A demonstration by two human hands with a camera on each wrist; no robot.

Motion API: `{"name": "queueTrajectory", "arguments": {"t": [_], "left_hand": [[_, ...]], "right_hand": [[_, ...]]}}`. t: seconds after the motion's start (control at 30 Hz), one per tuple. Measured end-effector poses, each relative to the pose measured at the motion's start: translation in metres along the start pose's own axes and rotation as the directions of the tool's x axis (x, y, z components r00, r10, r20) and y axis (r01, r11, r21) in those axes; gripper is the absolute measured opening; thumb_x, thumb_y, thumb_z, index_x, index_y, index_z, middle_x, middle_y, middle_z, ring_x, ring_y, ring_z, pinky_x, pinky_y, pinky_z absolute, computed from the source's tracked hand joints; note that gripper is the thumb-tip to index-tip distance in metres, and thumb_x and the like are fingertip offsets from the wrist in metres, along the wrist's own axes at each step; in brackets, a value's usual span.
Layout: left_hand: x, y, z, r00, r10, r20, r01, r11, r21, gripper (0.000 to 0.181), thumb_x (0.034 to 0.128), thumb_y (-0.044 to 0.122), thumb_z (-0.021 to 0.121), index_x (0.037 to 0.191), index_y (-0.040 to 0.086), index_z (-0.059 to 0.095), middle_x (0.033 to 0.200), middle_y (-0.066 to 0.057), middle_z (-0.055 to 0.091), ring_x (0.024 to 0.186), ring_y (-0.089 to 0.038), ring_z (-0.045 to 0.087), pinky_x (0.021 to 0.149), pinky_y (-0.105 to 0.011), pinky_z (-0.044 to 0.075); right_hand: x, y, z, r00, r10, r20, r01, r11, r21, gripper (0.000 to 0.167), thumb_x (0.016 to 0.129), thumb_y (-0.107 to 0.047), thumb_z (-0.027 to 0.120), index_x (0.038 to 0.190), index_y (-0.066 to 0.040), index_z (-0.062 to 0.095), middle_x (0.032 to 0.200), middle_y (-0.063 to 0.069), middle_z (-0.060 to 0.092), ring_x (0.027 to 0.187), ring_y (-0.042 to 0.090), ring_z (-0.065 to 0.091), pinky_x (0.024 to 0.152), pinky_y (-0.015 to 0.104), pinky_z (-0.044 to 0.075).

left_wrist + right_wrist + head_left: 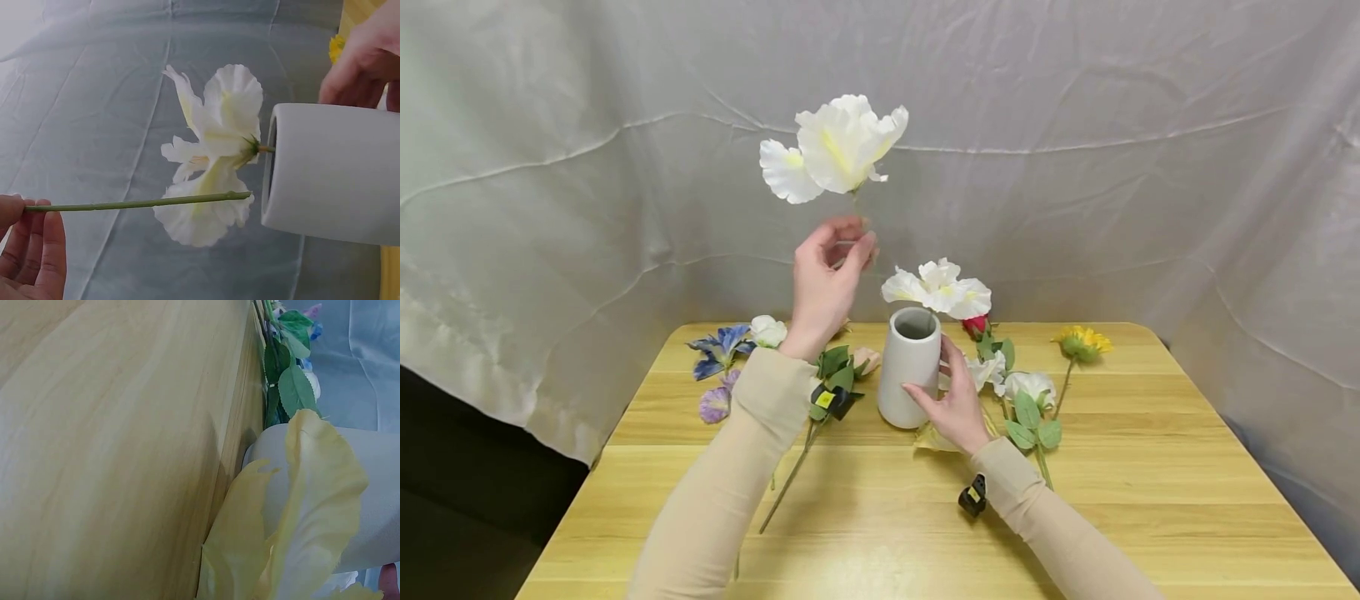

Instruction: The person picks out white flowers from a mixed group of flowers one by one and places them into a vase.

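In the head view my left hand [831, 279] pinches the stem of a large white flower [842, 146] high above the table. The left wrist view shows its green stem [137, 204] running from my fingertips [47, 250] to a bare end close to the vase mouth. The white vase [898, 375] stands upright, with another white flower [942, 292] in it, leaning right over the rim. My right hand [958, 404] grips the vase's right side, thumb in front. Yellow petals [319, 506] cover part of the vase in the right wrist view.
Left of the vase lie a blue flower [722, 346], a purple one [715, 404], a white rose [767, 331] and leafy stems [797, 471]. On the right are a red rose [976, 325], white flowers [1030, 387] and a yellow flower [1082, 342]. Grey cloth [1075, 200] hangs behind.
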State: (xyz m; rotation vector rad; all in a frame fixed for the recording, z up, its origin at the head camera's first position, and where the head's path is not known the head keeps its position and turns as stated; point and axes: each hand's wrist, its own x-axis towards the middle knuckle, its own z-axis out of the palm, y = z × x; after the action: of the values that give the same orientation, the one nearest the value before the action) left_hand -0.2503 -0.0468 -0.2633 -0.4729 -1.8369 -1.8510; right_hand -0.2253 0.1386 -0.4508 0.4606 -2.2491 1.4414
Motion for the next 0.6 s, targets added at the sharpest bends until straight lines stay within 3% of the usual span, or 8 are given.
{"name": "queueTrajectory", "arguments": {"t": [0.23,0.47,0.6], "left_hand": [[0.0,0.002,0.008,1.0,0.028,0.002,-0.028,0.999,-0.026,0.021,0.0953,0.006,0.066,0.114,-0.002,0.066,0.1,-0.018,0.07,0.078,-0.007,0.069,0.078,-0.025,0.062],[-0.006,-0.006,0.015,0.999,0.03,0.027,-0.031,1.0,0.006,0.021,0.0959,0.006,0.066,0.116,-0.001,0.065,0.1,-0.018,0.069,0.086,-0.028,0.071,0.078,-0.026,0.061],[-0.011,-0.01,0.019,0.998,0.029,0.058,-0.032,0.999,0.04,0.023,0.0962,0.009,0.066,0.118,0.001,0.065,0.104,-0.018,0.07,0.092,-0.03,0.072,0.078,-0.025,0.06]], "right_hand": [[0.0,0.006,0.0,1.0,-0.03,-0.008,0.03,0.999,0.021,0.09,0.079,-0.011,0.086,0.152,-0.004,0.035,0.146,0.022,0.05,0.132,0.038,0.053,0.106,0.058,0.05],[-0.002,0.005,-0.001,1.0,-0.027,0.004,0.027,1.0,-0.001,0.09,0.081,-0.014,0.085,0.153,-0.003,0.033,0.147,0.021,0.049,0.132,0.039,0.052,0.106,0.058,0.05],[-0.002,0.005,-0.001,1.0,-0.027,0.005,0.027,1.0,-0.006,0.09,0.081,-0.013,0.085,0.153,-0.003,0.033,0.147,0.022,0.048,0.132,0.04,0.052,0.106,0.059,0.05]]}}
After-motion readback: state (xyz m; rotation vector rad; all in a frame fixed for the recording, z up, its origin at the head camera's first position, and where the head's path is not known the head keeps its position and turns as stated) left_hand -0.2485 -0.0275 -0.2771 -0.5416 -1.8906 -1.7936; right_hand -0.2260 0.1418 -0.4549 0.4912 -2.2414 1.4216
